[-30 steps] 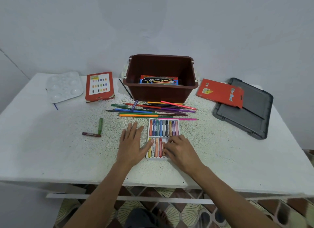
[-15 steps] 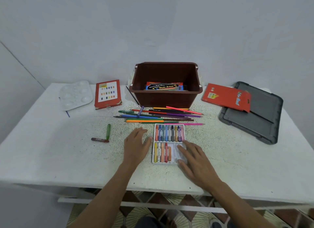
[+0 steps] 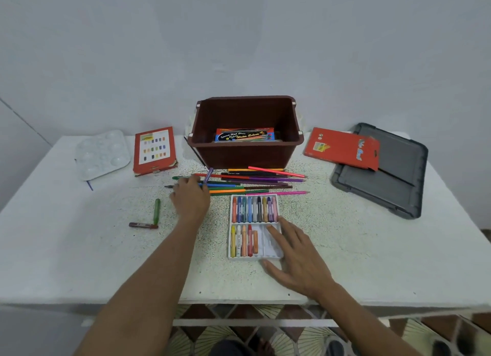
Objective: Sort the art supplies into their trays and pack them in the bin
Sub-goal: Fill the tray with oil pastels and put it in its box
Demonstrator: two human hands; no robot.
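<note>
**Crayon tray part-filled; loose sticks outstanding**

The white table (image 3: 79, 249) carries the brown bin (image 3: 245, 153) at twelve o'clock, with one pencil box (image 3: 244, 135) inside. The grey lid (image 3: 385, 175) lies at two o'clock. The crayon tray (image 3: 247, 259) sits at six o'clock, its upper row full and its lower row vacant on the right.

The right hand (image 3: 297, 252) lies flat, fingers straight, on the tray's right side. The left hand (image 3: 190, 199) reaches onto the coloured pencils (image 3: 260, 180); whether it grasps anything cannot be told.

A green crayon (image 3: 156, 211) and a dark red crayon (image 3: 143, 225) lie at nine o'clock. Judgement: the crayons are light, waxy and prone to snapping, so pinch them mid-barrel.
</note>
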